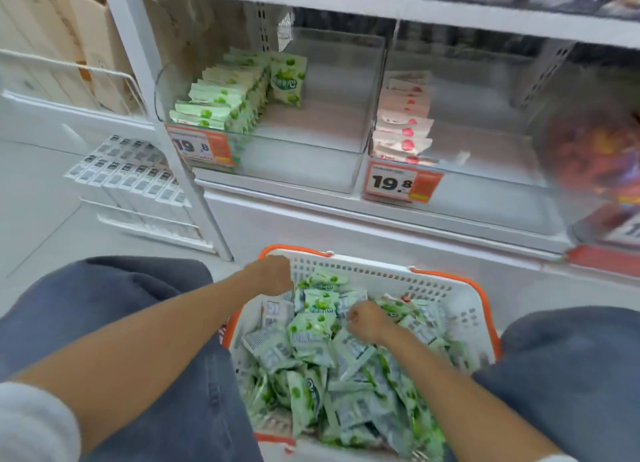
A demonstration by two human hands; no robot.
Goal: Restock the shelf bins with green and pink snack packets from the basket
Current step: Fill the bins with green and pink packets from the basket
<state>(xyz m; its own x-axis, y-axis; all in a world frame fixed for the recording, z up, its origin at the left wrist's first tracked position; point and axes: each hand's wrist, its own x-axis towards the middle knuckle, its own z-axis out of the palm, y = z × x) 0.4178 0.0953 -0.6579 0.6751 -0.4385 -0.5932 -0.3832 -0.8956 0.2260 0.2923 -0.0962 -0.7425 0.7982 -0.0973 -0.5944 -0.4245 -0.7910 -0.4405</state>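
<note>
A white basket (pixel 460 309) with an orange rim sits between my knees, piled with green snack packets (pixel 311 343). My left hand (pixel 272 274) is curled at the basket's far left corner, beside a green packet; its fingers are hidden, so I cannot tell what it holds. In the middle of the pile, my right hand (pixel 367 323) has its fingers curled round a green packet. On the shelf, the left clear bin (pixel 346 142) holds rows of green packets (pixel 225 94) on its left side. The right clear bin (pixel 485 156) holds one row of pink packets (pixel 403 122).
Orange price tags reading 19.8 (pixel 403 184) hang on the bin fronts. A further bin with orange-red goods (pixel 595 163) stands at the right. White boxes in a wire rack (pixel 138 181) sit low at the left, beside a white shelf post (pixel 166 115). Cardboard boxes (pixel 93 28) are stacked behind.
</note>
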